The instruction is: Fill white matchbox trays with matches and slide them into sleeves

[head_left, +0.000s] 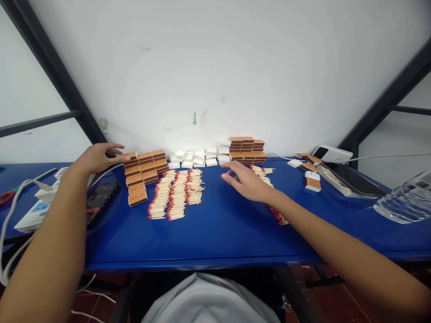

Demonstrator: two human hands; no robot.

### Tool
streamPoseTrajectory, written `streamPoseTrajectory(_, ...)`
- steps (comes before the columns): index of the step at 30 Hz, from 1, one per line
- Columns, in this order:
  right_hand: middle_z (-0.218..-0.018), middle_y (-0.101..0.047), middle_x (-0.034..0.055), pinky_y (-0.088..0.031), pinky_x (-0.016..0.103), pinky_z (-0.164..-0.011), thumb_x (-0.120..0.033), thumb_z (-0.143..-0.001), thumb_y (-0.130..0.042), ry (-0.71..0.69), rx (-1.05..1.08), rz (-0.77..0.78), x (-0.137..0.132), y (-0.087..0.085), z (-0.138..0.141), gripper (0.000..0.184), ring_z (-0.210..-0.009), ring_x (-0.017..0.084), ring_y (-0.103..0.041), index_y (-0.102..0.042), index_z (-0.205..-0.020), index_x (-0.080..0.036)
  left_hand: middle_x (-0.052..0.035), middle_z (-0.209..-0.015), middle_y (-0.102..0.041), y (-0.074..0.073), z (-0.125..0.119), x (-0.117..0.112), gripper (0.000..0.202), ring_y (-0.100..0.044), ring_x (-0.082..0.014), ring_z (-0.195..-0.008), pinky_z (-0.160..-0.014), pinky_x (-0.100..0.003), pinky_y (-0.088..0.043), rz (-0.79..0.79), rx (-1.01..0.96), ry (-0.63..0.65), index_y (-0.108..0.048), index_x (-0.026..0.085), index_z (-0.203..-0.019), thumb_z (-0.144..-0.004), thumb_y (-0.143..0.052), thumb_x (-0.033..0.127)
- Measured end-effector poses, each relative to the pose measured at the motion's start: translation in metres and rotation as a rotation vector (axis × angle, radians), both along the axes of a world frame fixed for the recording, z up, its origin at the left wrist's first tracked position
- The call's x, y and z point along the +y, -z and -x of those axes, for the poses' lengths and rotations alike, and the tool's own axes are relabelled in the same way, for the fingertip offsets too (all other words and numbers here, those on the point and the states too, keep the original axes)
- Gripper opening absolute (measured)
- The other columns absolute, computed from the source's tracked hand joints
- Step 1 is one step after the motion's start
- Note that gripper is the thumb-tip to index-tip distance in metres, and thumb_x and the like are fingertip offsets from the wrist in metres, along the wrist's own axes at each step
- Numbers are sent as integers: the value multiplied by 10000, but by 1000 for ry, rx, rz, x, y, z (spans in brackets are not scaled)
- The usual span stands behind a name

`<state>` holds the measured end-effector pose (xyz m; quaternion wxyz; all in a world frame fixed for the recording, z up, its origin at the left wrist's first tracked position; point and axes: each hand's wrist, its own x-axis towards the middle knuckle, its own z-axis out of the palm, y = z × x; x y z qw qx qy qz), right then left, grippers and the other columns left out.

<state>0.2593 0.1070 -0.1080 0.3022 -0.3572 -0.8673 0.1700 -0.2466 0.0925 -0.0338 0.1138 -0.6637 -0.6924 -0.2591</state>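
Observation:
My left hand (97, 157) reaches over the back left of a block of brown matchboxes (141, 172). Its thumb tip meets the corner of the rearmost box in the left column, while the other fingers stretch out apart from it. My right hand (244, 179) hovers open above the table, fingers loosely spread, with nothing in it. Between the hands lie rows of red-tipped matches (175, 193). More matches (264, 172) lie partly hidden under my right hand and forearm. Behind them are piled white matchbox trays (193, 157) and stacked brown matchboxes (247, 152).
Left on the blue table (202, 242) are a power strip (33, 213), cables and a dark, partly blurred device (101, 197). At right lie several loose matchboxes (313, 183), a white device (332, 154), a black-lined tray (350, 179) and a clear plastic bottle (404, 199). A wall stands behind.

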Motion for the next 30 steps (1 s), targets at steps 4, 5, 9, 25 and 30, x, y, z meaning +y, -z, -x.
streamPoseTrajectory(4, -1265, -738, 143, -573, 432, -896, -435, -1074, -528, 83, -16, -52, 9, -2, -6, 353, -1041, 282, -721, -701, -1278, -204, -19, -1047, -793, -1, -7, 7, 1021, -619, -185, -882, -913, -368, -524, -151, 4, -67, -766, 210, -1147, -784, -362, 1074)
streamPoseTrajectory(5, -1207, -760, 131, -565, 416, -865, -402, -1064, -547, 100, -37, -70, 13, -2, -9, 304, -1008, 276, -720, -728, -1207, -205, -18, -1024, -780, -2, -12, 8, 940, -610, -190, -905, -957, -389, -522, -232, 30, -73, -770, 205, -1080, -873, -337, 1014)
streamPoseTrajectory(9, -993, -787, 90, -515, 369, -795, -291, -1013, -618, 149, -143, -138, 28, -2, -19, 182, -898, 253, -700, -771, -967, -205, -44, -956, -755, -3, -44, 10, 688, -619, -221, -986, -1044, -449, -515, -421, 106, 8, -756, 186, -952, -1034, -421, 782)
streamPoseTrajectory(25, -1154, -802, 175, -477, 335, -837, -257, -1051, -600, 331, -626, -158, 100, -19, 33, 206, -1054, 301, -732, -773, -1103, -159, -96, -930, -767, 42, -185, -16, 308, -671, -270, -953, -821, -400, -518, -116, 268, 772, -767, 178, -982, -1088, -564, 385)
streamPoseTrajectory(30, -1083, -814, 130, -447, 309, -767, -293, -1055, -605, 278, -581, -161, 85, -32, 26, 203, -960, 258, -723, -762, -1103, -174, -85, -883, -748, 47, -187, -15, 289, -663, -263, -918, -809, -392, -506, -95, 278, 779, -760, 185, -966, -1085, -574, 372)
